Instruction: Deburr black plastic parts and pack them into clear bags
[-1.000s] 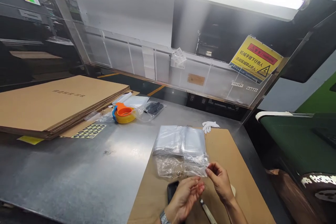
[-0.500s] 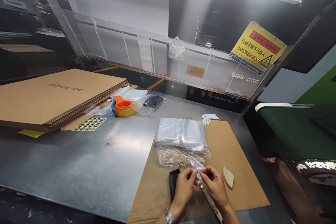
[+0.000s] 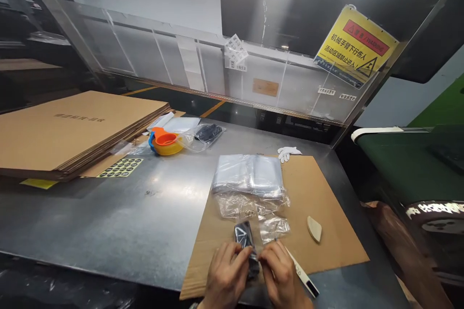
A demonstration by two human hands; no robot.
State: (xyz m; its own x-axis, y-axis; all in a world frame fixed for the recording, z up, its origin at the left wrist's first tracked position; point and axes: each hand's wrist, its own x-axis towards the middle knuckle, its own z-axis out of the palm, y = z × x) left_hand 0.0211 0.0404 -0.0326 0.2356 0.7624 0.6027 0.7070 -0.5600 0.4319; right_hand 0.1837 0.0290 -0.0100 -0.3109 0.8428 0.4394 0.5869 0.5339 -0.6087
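A black oblong item [image 3: 243, 233] with a glossy, plastic-like film over it lies on the cardboard sheet [image 3: 337, 231], partly covered by my hands. My left hand [image 3: 227, 270] is closed over its near left part, thumb and fingers pinched together. On the other side, my right hand [image 3: 281, 273] has its fingertips pinched close to the item's right edge; what they grip is hidden. Beyond the right hand rests a small clear plastic bag [image 3: 274, 228]. A slim white-handled tool [image 3: 302, 273] with a black end lies slanted beside that hand.
A stack of clear plastic bags [image 3: 248, 174] lies farther back, near a white glove [image 3: 289, 153]. To the right is a beige wedge-shaped piece [image 3: 314, 229]. Flat cardboard [image 3: 83, 130], a sticker sheet [image 3: 121, 167], tape rolls [image 3: 166, 145] and a bagged black item [image 3: 208, 132] occupy the left.
Both hands have moved left and nearer to me, from the small clear bag to the black item. The small bag now lies released on the cardboard. The view has shifted slightly.
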